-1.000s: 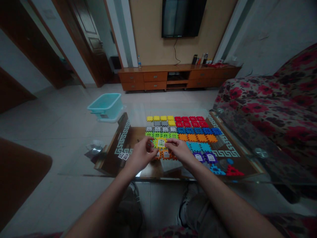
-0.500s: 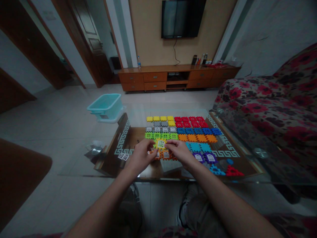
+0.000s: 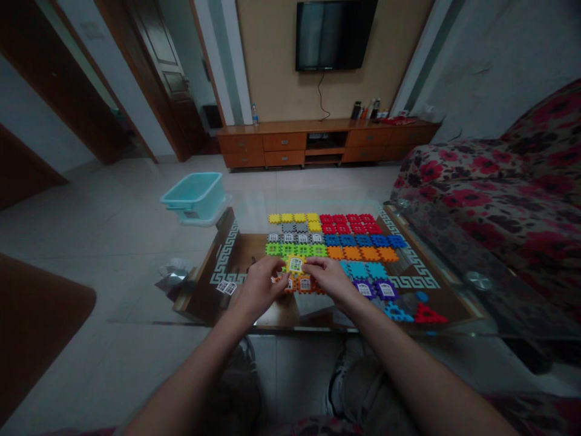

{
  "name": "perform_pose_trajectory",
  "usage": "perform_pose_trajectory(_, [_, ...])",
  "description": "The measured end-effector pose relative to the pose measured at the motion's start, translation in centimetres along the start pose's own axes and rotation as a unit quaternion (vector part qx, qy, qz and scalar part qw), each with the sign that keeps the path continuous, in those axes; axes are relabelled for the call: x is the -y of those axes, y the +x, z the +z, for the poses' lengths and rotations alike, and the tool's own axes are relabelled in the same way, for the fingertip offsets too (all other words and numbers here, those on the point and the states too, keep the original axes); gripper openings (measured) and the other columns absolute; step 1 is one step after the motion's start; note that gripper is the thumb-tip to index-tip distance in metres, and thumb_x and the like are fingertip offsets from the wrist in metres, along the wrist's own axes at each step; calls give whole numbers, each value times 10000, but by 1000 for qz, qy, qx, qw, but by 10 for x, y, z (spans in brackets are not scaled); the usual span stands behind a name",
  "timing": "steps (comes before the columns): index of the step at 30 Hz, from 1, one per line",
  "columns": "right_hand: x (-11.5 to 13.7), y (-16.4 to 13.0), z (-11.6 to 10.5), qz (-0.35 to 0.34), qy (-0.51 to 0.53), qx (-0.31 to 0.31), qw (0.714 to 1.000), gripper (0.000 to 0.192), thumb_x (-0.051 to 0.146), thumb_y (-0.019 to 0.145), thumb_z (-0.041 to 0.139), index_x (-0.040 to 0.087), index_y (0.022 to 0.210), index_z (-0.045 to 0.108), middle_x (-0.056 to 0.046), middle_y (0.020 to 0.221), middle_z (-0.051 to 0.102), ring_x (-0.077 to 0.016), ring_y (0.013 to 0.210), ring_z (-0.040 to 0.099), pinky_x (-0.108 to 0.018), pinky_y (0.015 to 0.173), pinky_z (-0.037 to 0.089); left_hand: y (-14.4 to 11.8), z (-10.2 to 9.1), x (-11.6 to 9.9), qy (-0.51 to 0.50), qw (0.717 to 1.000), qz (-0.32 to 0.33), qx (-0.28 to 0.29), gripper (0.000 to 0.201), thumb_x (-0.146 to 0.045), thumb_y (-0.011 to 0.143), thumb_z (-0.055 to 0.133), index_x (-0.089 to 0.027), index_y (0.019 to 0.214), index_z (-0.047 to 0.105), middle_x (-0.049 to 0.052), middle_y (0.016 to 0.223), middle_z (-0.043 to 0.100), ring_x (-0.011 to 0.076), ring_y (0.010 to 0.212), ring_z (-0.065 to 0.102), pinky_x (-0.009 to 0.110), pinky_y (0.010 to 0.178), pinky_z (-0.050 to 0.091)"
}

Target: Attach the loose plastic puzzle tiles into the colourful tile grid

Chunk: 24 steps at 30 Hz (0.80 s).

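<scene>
Between my two hands is a yellow interlocking tile (image 3: 296, 265) with a white window insert. My left hand (image 3: 263, 280) pinches its left edge, and the fingers of my right hand (image 3: 330, 276) close on its right edge. Orange tiles with window inserts (image 3: 305, 283) lie just below it, partly covered by my fingers. Beyond it run rows of green tiles (image 3: 288, 249) and grey tiles (image 3: 303, 238). Two purple tiles with white inserts (image 3: 386, 290) lie right of my right hand. Loose white window inserts (image 3: 226, 287) rest left of my left hand.
The tiles lie on a glass table (image 3: 426, 330). Red tiles (image 3: 349, 223), blue tiles (image 3: 364, 240), a light-blue piece (image 3: 398, 312) and a red triangle (image 3: 429, 313) are on the right. A turquoise tub (image 3: 196, 197) stands beyond the table's left side; a flowered sofa (image 3: 481, 175) is at right.
Both hands keep their hold on the yellow tile at almost the same spot. Only a very slight shift of the view shows.
</scene>
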State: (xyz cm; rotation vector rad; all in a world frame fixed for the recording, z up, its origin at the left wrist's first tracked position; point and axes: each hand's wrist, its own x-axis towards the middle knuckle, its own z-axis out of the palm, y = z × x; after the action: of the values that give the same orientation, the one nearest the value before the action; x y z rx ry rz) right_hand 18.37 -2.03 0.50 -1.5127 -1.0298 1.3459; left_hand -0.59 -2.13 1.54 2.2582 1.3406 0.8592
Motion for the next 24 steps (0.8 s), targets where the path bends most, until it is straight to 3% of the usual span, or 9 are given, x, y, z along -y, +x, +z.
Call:
perform_pose_trajectory(10, [11, -9, -2, 18, -26, 38, 999, 179, 203, 764, 676, 176, 940, 700, -39, 747, 676, -127, 562, 526, -250, 499, 381, 14, -1, 20, -44, 999, -28, 8, 134, -281, 798, 668, -187, 894, 675, 40, 817, 696, 161, 711, 613, 277, 663, 464])
perform_pose_trajectory(16, [15, -13, -1, 25, -50, 38, 998, 247, 182, 801, 642, 159, 1041, 698, -33, 729, 653, -119, 560, 508, -241, 488, 361, 38, 0, 68, -49, 994, -83, -45, 194, -336, 783, 675, -171, 880, 707, 48, 805, 720, 165, 718, 642, 281, 678, 481])
perform_pose_trajectory(24, [17, -11, 1, 12, -60, 56, 997, 266, 158, 797, 601, 130, 1040, 707, 11, 646, 603, -99, 501, 444, -234, 493, 354, 86, 23, 124, -19, 987, -143, -76, 265, -380, 784, 644, -148, 889, 718, 67, 820, 735, 188, 743, 664, 291, 712, 498])
